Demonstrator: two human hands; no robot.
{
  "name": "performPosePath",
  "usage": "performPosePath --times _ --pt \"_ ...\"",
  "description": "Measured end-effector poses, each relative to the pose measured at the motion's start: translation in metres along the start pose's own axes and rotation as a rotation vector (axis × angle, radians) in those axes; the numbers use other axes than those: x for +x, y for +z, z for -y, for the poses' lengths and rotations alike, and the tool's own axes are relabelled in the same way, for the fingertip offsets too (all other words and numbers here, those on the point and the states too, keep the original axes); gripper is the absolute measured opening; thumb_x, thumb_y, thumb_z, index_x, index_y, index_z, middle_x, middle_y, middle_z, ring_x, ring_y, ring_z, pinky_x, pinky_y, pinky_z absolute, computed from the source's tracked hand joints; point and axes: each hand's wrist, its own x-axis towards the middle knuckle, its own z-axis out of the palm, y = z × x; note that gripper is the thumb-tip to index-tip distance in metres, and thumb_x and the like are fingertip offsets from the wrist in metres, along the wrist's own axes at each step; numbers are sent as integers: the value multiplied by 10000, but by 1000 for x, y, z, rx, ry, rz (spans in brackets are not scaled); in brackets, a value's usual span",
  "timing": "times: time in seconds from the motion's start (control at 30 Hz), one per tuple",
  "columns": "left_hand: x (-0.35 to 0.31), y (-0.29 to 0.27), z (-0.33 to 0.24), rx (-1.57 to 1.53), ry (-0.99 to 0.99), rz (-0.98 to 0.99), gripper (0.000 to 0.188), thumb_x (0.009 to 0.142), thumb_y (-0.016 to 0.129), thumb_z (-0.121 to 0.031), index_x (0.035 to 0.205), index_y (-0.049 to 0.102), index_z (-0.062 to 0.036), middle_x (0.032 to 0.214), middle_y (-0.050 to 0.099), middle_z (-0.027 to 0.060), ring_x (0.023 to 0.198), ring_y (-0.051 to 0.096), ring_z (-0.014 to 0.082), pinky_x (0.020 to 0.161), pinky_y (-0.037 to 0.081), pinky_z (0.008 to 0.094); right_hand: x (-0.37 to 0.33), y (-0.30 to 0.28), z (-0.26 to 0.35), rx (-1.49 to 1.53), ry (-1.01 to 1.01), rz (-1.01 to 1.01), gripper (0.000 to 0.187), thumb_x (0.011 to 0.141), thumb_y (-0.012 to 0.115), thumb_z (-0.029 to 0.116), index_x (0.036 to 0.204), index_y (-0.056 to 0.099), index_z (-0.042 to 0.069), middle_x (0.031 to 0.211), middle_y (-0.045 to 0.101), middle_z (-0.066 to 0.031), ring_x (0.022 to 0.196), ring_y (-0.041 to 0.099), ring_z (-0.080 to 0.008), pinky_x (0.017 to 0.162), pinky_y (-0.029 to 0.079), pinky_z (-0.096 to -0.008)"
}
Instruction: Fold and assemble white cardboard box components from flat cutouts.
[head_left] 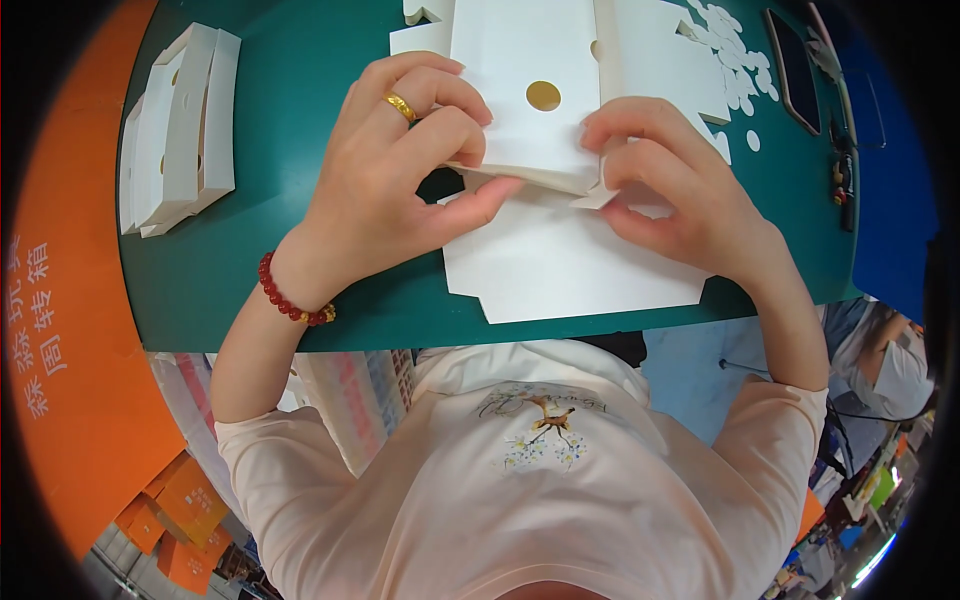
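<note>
A white cardboard box (pixel 500 125), partly folded, lies in front of me on the green tabletop (pixel 285 130). A round gold-coloured spot (pixel 543 96) shows on its panel. My left hand (pixel 405 150) pinches the raised near edge between thumb and fingers. At that edge's right corner, my right hand (pixel 680 185) grips a small folded tab with thumb and curled fingers. Toward me, a wide white flap (pixel 570 260) lies flat below both hands. Beyond the right hand another white panel (pixel 650 60) with notched edges spreads out.
Several folded white boxes (pixel 185 130) stand together at the left. Loose white paper discs (pixel 740 65) are scattered at the far right, near a dark phone (pixel 793 75). Pen-like items (pixel 843 180) lie along the right edge. A large orange surface (pixel 75 260) borders the table's left side.
</note>
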Motion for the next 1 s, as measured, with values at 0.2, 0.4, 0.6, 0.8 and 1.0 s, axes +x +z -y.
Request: performPosePath --times 0.2,0.4,0.6,0.8,1.0 --pt "1 3 -3 26 14 -2 372 586 867 -67 742 532 -108 1023 611 40 1108 557 313 870 480 398 7 14 5 -127 8 -111 421 627 785 -21 950 526 55 1098 549 -107 1058 548 -294 843 508 -354" --pt "2 12 -10 160 108 65 318 577 840 -119 754 575 -110 1011 582 38 1025 571 257 953 440 499 3 4 -1 -115 -75 -2 366 637 785 -60 888 546 60 1160 571 -136 1125 559 -330 903 507 -370" --pt "7 10 -15 169 60 88 298 578 828 -115 730 571 -107 997 580 31 968 574 236 983 425 523 -7 -2 -7 -74 -115 34 254 686 740 -47 840 557 39 1238 587 -165 1179 568 -368 943 509 -403" --pt "5 10 -14 205 61 88 289 590 825 -114 720 567 -117 998 589 25 1011 592 232 1000 419 532 -4 -4 -5 -152 -115 37 264 678 748 -42 844 565 52 1217 592 -160 1165 569 -355 926 510 -390" --pt "4 7 -15 199 93 123 296 573 827 -117 735 580 -120 1008 582 29 1057 596 257 1003 420 549 1 -4 -2 -79 -48 29 302 665 731 -55 899 575 56 1129 584 -128 1095 561 -318 870 493 -362"
